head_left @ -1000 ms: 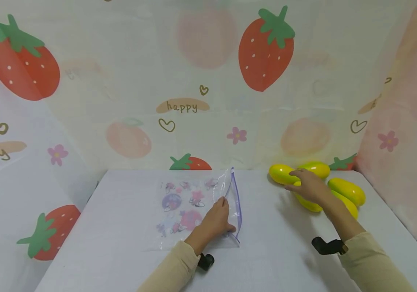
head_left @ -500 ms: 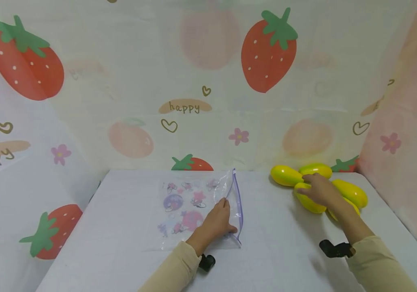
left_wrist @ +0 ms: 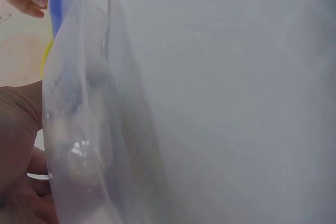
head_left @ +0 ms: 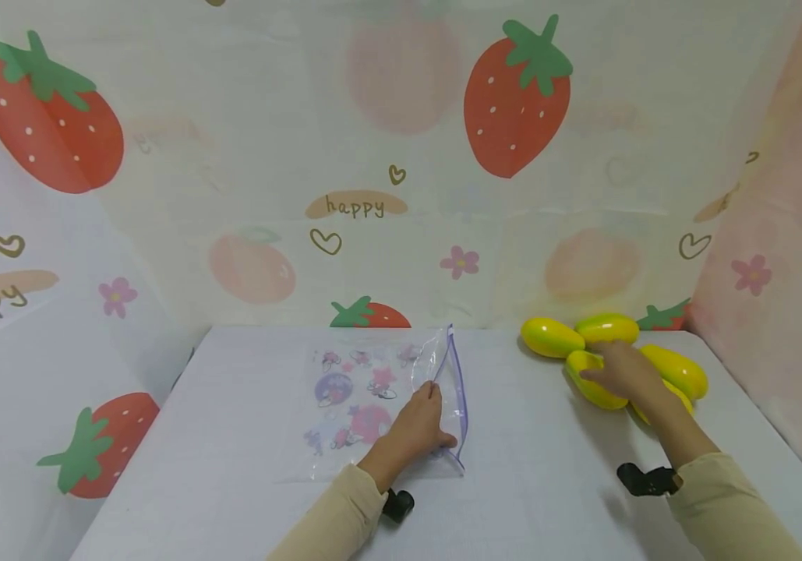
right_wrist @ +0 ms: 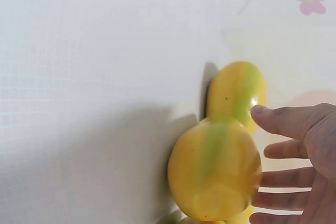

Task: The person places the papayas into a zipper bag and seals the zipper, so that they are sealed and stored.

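A clear zip bag [head_left: 333,389] with pink and purple prints lies flat on the table, its purple-edged mouth toward the right. My left hand [head_left: 411,428] rests on it near the mouth, thumb spread from the fingers. The left wrist view has the bag film [left_wrist: 79,145] standing up beside that hand's thumb and fingers. Over a group of several yellow-green mangoes at the back right is my right hand [head_left: 628,370], nearest the front-left mango [head_left: 590,393]. Its fingers [right_wrist: 286,177] are straight and spread in the right wrist view, fingertips right at the side of a mango [right_wrist: 212,169].
The white table [head_left: 513,483] ends at a back wall of strawberry-printed cloth [head_left: 267,140]. More mangoes [head_left: 551,336] lie close together around the right hand. A black wrist device [head_left: 646,478] shows under the right forearm, another [head_left: 397,505] under the left.
My right hand has shifted slightly right over the mangoes, uncovering more of the front-left one. My left hand stays on the bag. The head view has moved a little.
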`<state>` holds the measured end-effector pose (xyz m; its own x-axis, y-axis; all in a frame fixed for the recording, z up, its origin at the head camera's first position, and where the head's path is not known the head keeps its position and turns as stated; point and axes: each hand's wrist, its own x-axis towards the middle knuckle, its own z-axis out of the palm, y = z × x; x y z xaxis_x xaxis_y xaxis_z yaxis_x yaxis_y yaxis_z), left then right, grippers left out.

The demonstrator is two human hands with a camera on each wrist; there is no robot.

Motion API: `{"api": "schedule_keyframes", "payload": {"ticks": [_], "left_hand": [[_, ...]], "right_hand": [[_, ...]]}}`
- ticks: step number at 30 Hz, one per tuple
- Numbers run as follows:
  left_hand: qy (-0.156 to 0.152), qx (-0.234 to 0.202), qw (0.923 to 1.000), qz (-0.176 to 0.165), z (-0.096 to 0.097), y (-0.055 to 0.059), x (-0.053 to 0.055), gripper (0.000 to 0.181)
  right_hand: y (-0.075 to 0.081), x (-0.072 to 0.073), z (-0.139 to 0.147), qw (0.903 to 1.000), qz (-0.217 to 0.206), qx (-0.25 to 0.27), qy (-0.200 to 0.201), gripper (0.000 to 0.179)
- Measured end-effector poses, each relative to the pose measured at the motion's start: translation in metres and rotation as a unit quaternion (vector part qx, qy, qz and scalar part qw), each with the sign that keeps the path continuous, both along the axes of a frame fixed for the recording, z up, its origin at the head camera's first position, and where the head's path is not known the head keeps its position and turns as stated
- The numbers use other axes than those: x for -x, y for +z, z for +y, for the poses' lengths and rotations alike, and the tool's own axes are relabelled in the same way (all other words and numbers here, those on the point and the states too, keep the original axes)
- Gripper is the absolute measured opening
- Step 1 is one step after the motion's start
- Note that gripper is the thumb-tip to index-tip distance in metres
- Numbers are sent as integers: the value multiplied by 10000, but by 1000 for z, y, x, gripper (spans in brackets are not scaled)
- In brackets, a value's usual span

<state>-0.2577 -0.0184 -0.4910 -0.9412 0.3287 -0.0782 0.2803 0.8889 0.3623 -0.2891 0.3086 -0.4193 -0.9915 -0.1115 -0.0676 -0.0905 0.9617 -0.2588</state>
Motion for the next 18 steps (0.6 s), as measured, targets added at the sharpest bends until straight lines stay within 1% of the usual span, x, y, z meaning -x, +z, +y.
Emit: {"api": "schedule_keyframes", "payload": {"ticks": [5,9,13,18], "left_hand": [[26,-71,10000,-25,0,1,0,98],[21,-123,9999,3,0,-1,-1,98],[-46,39,9998,210,0,-3,-2,98],[-84,390,9977,542,0,-2,-4,97]], "right_hand": [[-7,1,2,9999,99,19,-36,60],[-12,0,2,9999,-16,68,-129,58],[-14,0,1,9997,-111,53,-196,62],[-14,0,-2,9999,58,-61,-79,62]]}}
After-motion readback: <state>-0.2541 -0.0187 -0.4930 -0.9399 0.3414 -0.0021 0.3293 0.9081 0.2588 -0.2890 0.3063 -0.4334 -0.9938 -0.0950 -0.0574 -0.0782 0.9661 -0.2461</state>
